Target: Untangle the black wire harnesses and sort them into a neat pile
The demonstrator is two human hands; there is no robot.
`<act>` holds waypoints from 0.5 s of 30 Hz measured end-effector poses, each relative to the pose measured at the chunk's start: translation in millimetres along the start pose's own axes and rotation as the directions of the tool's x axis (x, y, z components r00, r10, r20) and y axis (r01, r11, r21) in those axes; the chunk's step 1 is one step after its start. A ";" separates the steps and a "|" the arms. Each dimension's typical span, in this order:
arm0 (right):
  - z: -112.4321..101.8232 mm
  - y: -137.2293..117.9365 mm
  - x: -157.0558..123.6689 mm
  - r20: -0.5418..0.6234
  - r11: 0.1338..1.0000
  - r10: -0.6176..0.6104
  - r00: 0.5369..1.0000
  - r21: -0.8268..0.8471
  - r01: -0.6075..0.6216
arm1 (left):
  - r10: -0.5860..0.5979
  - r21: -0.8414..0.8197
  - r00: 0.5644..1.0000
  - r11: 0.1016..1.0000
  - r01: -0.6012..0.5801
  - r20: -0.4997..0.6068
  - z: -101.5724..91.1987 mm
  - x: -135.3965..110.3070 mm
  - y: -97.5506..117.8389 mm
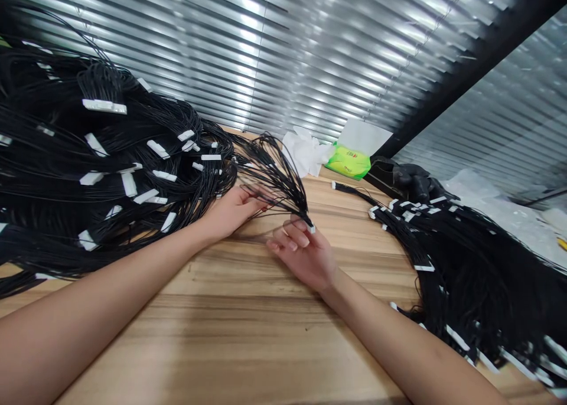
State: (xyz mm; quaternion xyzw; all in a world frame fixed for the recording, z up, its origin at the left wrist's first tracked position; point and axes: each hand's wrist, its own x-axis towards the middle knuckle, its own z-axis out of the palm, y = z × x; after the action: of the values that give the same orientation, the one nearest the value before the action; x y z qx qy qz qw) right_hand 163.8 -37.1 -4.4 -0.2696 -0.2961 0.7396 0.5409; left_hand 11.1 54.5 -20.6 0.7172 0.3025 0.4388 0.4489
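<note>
A black wire harness (283,177) arches up over the wooden table, and its white connector (311,228) points down towards me. My right hand (308,254), palm up with curled fingers, is closed on the connector end. To its left, my left hand (237,211) has its thumb and fingers closed around some of the harness's thin wires; its fingertips are partly hidden and blurred. Just beyond my left hand lies a large heap of black wire harnesses (146,127) with many white connectors. The far end of the held harness merges with this heap.
More black harnesses (478,269) are piled on the right of the wooden table (248,334). A green tissue pack (348,160) and crumpled white tissue (305,151) lie at the back, against a ribbed metallic wall (283,56). Clear plastic (509,204) is at the far right.
</note>
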 end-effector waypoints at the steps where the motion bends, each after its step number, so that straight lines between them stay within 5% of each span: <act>1: 0.7 0.7 -0.8 0.007 0.999 0.009 1.000 -0.036 -0.009 | 0.016 0.000 1.000 1.000 -0.016 -0.018 1.2 0.4 -1.3; 8: 1.9 1.2 0.0 -0.038 0.997 -0.042 0.998 -0.065 0.039 | 0.063 0.084 0.996 0.995 -0.058 -0.062 0.8 0.4 3.5; 15: -7.1 -1.4 7.0 -0.153 0.993 -0.115 0.981 -0.019 0.114 | -0.090 0.033 0.982 0.996 0.085 0.164 -1.8 -3.1 4.8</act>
State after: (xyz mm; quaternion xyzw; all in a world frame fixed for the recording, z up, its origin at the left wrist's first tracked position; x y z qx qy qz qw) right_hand 167.9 -29.0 -8.7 -0.3113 -0.2722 0.6826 0.6025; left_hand 8.3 50.6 -16.9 0.7429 0.3010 0.3538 0.4820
